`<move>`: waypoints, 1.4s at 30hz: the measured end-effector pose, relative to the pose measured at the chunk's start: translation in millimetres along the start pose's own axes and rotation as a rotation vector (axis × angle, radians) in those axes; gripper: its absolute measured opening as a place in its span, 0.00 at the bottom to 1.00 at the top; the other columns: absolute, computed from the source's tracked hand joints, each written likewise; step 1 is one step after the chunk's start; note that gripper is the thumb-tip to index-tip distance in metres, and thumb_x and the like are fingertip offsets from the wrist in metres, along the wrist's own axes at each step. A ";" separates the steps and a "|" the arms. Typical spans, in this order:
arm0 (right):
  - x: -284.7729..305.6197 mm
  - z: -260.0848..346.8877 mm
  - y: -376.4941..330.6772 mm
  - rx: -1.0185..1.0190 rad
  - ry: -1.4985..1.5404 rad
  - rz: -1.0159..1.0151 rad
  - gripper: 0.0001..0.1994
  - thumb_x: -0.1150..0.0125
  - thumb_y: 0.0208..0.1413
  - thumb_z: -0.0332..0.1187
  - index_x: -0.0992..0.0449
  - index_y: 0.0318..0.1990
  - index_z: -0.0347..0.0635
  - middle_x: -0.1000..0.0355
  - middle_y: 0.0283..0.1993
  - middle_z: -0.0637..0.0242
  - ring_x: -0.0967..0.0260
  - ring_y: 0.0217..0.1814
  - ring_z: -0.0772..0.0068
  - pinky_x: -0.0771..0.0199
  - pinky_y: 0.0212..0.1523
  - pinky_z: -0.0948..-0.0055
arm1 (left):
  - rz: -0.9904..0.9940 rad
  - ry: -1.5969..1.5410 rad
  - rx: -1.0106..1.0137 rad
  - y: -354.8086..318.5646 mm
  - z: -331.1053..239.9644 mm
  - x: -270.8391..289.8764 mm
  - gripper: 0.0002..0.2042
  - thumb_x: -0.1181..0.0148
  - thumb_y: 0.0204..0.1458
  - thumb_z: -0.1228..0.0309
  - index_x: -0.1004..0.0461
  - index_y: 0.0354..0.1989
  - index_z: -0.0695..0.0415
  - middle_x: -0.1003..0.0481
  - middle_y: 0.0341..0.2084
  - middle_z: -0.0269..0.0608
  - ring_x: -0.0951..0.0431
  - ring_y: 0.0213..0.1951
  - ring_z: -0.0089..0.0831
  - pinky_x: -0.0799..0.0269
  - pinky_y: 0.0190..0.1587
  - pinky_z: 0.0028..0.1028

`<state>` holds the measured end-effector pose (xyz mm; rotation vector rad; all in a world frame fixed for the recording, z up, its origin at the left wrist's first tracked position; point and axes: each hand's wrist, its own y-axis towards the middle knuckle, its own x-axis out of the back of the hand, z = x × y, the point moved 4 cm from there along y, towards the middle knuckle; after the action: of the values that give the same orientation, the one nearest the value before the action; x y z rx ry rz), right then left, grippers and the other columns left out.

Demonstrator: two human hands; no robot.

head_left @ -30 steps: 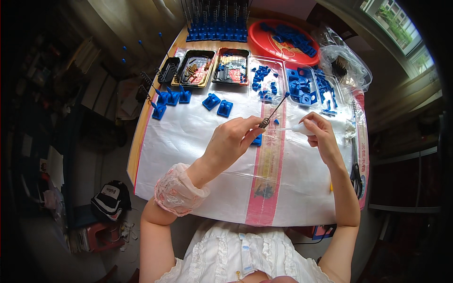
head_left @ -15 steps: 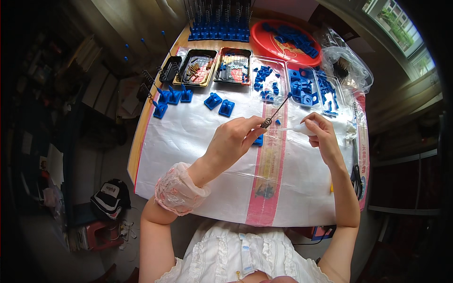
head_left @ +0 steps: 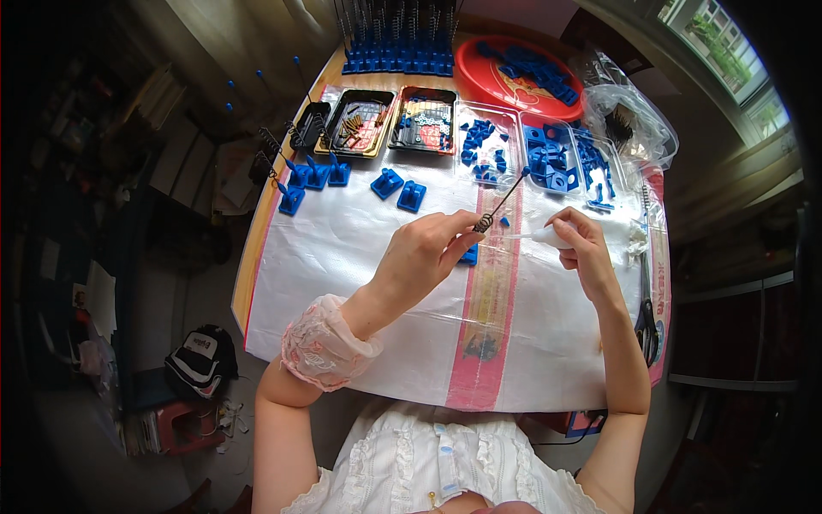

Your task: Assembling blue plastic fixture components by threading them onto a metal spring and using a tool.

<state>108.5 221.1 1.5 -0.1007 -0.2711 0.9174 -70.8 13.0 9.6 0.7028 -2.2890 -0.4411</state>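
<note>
Between the thumb and fingers of my left hand [head_left: 428, 248] is a black coil spring [head_left: 484, 224]. A thin dark rod runs up and right from it to a small blue tip [head_left: 525, 172]. My right hand [head_left: 584, 248] is closed round a small white squeeze bottle [head_left: 555, 237]. The bottle's thin pale nozzle points left at the lower end of the spring; whether it touches, I cannot tell. Below my left fingertips lies a blue plastic base [head_left: 468, 255], partly hidden by the hand. A tiny blue piece [head_left: 504, 222] rests just right of the spring.
Several blue bases [head_left: 412, 196] stand at the left. Behind are black trays [head_left: 368, 155] of small metal parts and clear trays [head_left: 514, 154] of blue pieces. A red basin [head_left: 471, 90] and rows of spring assemblies [head_left: 398, 62] fill the back. Black scissors [head_left: 648, 330] lie at the right edge.
My right hand and the squeeze bottle have shifted very slightly left. My left hand keeps the spring in the same place.
</note>
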 end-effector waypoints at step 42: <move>6.9 -8.8 -5.0 -0.008 0.028 -0.003 0.12 0.42 0.69 0.42 0.24 0.41 0.42 0.34 0.28 0.76 0.50 0.24 0.89 0.53 0.23 0.83 | 0.024 0.006 0.018 0.7 -3.9 1.3 0.07 0.33 0.61 0.74 0.22 0.45 0.61 0.18 0.31 0.46 0.17 0.30 0.37 0.23 0.33 0.32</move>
<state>118.8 223.8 -4.7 -0.1206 -0.2493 0.9114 -69.2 12.4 13.4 0.6842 -2.2958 -0.4068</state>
